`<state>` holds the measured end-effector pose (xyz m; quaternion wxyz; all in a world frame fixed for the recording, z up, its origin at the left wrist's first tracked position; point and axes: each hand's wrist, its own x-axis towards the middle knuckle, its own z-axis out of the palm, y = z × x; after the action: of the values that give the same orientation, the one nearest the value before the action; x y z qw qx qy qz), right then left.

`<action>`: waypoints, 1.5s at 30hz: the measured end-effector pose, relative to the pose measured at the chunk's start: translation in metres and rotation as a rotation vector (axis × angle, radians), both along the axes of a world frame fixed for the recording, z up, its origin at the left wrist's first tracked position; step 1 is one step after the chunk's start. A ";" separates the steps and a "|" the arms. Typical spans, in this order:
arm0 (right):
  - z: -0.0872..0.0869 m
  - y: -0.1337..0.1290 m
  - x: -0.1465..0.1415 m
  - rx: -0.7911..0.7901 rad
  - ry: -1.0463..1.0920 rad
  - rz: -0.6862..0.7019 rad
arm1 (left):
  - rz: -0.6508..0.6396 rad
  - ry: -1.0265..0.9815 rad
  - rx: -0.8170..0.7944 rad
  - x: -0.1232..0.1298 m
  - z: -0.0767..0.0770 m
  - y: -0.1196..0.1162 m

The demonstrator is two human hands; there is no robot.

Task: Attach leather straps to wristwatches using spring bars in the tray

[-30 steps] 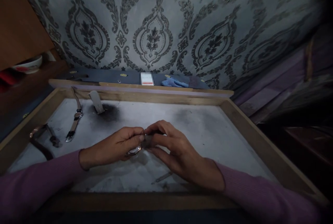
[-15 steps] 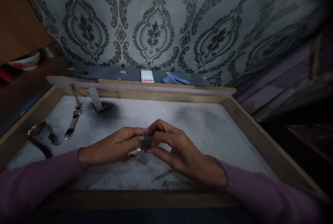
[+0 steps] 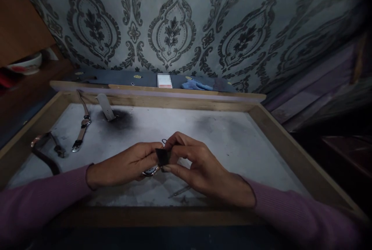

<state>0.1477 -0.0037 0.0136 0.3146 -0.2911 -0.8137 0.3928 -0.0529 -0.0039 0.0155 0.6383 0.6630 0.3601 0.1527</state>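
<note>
My left hand [image 3: 130, 163] is closed around a wristwatch; its round case [image 3: 151, 170] with a shiny rim shows below the fingers. My right hand [image 3: 200, 165] pinches a dark, flat, square-edged piece [image 3: 162, 157] between thumb and fingers, right against the watch. Whether this piece is part of the strap or a separate scrap, I cannot tell. A thin dark loop [image 3: 164, 141] pokes out above the fingertips where both hands meet. Under my right hand, a slim metal tool [image 3: 179, 192] lies on the white surface, partly covered.
A shallow wooden tray [image 3: 180, 101] with a white bottom surrounds the hands. Inside, at left, are a watch with a strap [image 3: 85, 121], a curved dark strap [image 3: 43, 155] and an upright pale strip [image 3: 105, 107]. Behind the rim lie a blue cloth [image 3: 196, 84] and a small box [image 3: 164, 80].
The dark piece in my right fingers has turned and now shows a darker, steeper face. Both hands stay together at the watch. The camera view has shifted slightly.
</note>
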 end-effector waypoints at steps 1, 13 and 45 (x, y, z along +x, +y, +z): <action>0.000 0.000 0.000 0.004 0.003 0.003 | 0.003 -0.006 0.001 0.000 0.000 -0.001; -0.005 -0.006 0.003 0.142 -0.024 0.026 | -0.049 -0.046 -0.071 -0.004 0.002 0.000; -0.004 -0.013 0.007 0.326 -0.045 0.036 | -0.083 0.013 -0.107 -0.003 0.000 -0.003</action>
<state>0.1551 -0.0165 0.0094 0.3324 -0.2302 -0.8785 0.2544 -0.0564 -0.0070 0.0155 0.6763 0.6432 0.3441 0.1026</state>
